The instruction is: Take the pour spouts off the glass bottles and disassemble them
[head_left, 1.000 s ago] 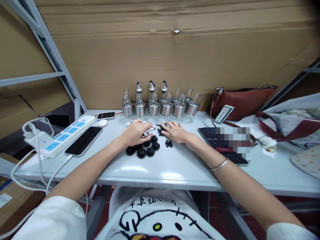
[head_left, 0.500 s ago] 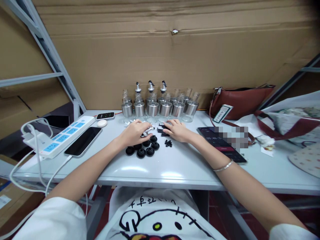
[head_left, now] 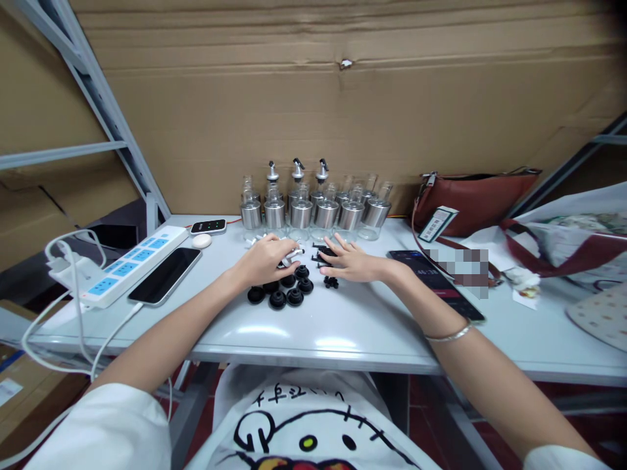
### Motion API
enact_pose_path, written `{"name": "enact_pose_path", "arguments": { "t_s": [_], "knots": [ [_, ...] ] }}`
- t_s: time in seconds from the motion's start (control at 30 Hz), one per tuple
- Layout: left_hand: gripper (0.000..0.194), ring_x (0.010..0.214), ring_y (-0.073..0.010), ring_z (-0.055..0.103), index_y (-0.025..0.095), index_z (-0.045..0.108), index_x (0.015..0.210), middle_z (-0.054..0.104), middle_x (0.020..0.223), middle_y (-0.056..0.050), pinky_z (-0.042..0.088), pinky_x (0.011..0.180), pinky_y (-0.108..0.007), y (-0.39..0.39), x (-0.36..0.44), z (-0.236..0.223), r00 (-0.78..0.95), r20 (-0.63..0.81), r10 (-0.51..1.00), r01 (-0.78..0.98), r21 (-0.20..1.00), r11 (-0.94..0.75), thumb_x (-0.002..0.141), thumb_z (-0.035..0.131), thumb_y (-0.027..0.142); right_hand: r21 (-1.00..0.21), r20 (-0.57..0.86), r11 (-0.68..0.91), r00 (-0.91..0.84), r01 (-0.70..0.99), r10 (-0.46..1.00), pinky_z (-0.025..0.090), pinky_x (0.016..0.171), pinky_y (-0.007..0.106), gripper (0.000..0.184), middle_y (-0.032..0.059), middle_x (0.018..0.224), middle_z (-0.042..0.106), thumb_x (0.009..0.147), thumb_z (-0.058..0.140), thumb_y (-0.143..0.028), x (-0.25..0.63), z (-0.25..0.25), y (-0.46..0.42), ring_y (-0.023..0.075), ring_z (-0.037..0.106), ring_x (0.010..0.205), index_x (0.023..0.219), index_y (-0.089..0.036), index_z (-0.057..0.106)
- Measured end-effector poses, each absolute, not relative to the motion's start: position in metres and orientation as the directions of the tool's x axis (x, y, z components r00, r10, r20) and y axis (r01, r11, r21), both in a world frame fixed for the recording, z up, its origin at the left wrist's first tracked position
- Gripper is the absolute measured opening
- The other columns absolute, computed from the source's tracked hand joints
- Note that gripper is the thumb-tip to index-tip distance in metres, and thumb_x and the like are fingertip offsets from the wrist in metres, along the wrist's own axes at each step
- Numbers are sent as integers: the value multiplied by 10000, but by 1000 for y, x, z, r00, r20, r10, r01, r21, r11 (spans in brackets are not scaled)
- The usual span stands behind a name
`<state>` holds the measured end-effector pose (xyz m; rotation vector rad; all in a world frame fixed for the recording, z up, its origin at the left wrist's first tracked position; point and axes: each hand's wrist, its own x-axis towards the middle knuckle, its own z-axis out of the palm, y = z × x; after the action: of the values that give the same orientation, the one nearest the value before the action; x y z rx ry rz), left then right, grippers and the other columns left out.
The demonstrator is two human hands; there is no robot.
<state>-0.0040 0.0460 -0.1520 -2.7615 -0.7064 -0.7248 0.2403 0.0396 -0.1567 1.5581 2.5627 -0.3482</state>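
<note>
My left hand (head_left: pixel 267 261) curls over a pile of silver pieces at the middle of the table. One silver pour spout (head_left: pixel 292 254) with a dark tip shows between its thumb and fingers. Several round black stoppers (head_left: pixel 294 296) lie just below that hand. Flat and spread, my right hand (head_left: pixel 353 261) rests over a group of thin black levers (head_left: pixel 319 256), its fingers partly covering them. A small heap of tiny black parts (head_left: pixel 331 282) is beside its thumb. Behind both hands stand glass bottles with metal sleeves (head_left: pixel 301 214); three at the back carry pour spouts (head_left: pixel 298 170).
On the left are a power strip (head_left: pixel 132 266), a phone (head_left: pixel 166 277), a small black device (head_left: pixel 208 226) and a white round case (head_left: pixel 201 241). Another phone (head_left: pixel 455 297) and a brown bag (head_left: pixel 480 202) lie right. A cardboard wall (head_left: pixel 274 91) closes the back.
My right hand has turned at the wrist and its fingers have spread wider over the black levers. My left hand stays about where it was on the silver pieces.
</note>
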Motion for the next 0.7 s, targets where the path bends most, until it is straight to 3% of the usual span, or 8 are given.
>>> {"name": "enact_pose_path", "arguments": {
  "t_s": [0.23, 0.47, 0.53, 0.6, 0.7],
  "knots": [
    [227, 743, -164, 607, 134, 546, 1000, 652, 802, -54, 425, 758, -295, 47, -4, -153, 763, 500, 409, 502, -60, -863, 886, 458, 309, -235, -213, 400, -448, 886, 868, 101, 1114, 573, 968, 89, 1547, 45, 694, 406, -822, 257, -148, 47, 381, -110, 1380, 1431, -198, 340],
    [225, 745, -171, 603, 138, 506, 1023, 646, 816, -52, 435, 746, -301, 45, -4, -152, 753, 518, 406, 502, -52, -863, 879, 476, 308, -123, -178, 366, -384, 922, 906, 142, 1099, 584, 1015, 176, 1528, 96, 680, 481, -793, 257, -160, 54, 406, -60, 1385, 1415, -103, 363],
    [232, 762, -176, 600, 146, 478, 1027, 643, 838, -56, 439, 736, -299, 45, -4, -153, 730, 531, 429, 523, -30, -852, 872, 482, 318, -139, -142, 384, -403, 913, 904, 179, 1098, 565, 899, 159, 1525, 154, 734, 493, -728, 258, -159, 54, 402, 23, 1394, 1398, -129, 400],
    [232, 768, -178, 595, 152, 458, 1021, 639, 854, -58, 442, 724, -296, 44, -4, -153, 720, 537, 439, 532, -21, -846, 869, 482, 325, -178, -55, 430, -445, 885, 894, 272, 1086, 496, 650, 136, 1471, 323, 827, 497, -562, 263, -156, 56, 357, 234, 1370, 1339, -162, 488],
    [229, 739, -176, 585, 159, 448, 1021, 633, 825, -46, 440, 707, -295, 45, -4, -154, 731, 527, 434, 530, -39, -847, 868, 479, 328, -227, 64, 509, -509, 830, 858, 438, 958, 377, 317, 84, 1173, 622, 845, 489, -285, 272, -149, 60, 257, 572, 1094, 1091, -203, 672]
  ]
}}
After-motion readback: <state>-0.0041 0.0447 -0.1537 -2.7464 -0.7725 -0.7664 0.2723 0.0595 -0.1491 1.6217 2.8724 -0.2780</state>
